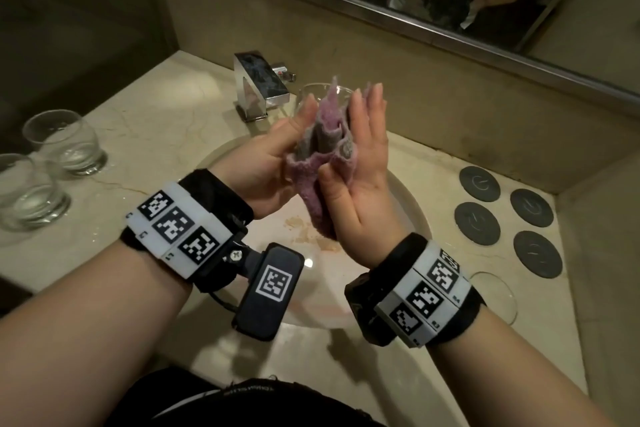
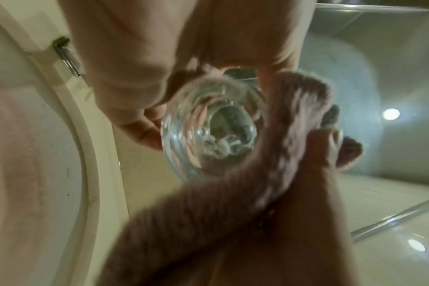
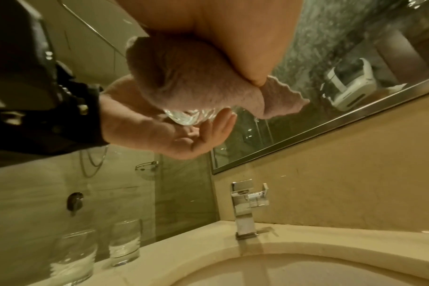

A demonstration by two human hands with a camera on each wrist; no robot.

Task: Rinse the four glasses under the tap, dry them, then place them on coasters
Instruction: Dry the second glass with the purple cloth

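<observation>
Over the sink, my left hand (image 1: 273, 156) grips a clear glass (image 1: 308, 92) whose rim shows beyond my fingers. A purple cloth (image 1: 325, 139) is wrapped around the glass and stuffed into it. My right hand (image 1: 367, 135) lies against the cloth with fingers straight while its thumb pinches the cloth to the palm. The left wrist view looks at the thick base of the glass (image 2: 213, 133) beside the cloth (image 2: 233, 203). Two glasses (image 1: 65, 142) (image 1: 29, 194) stand on the counter at left. Several dark round coasters (image 1: 479, 184) lie bare at right.
The square chrome tap (image 1: 261, 85) stands behind the sink (image 1: 311, 274), with no water running. Another glass (image 1: 498, 295) sits near the counter's front right, behind my right wrist. A mirror runs along the back wall.
</observation>
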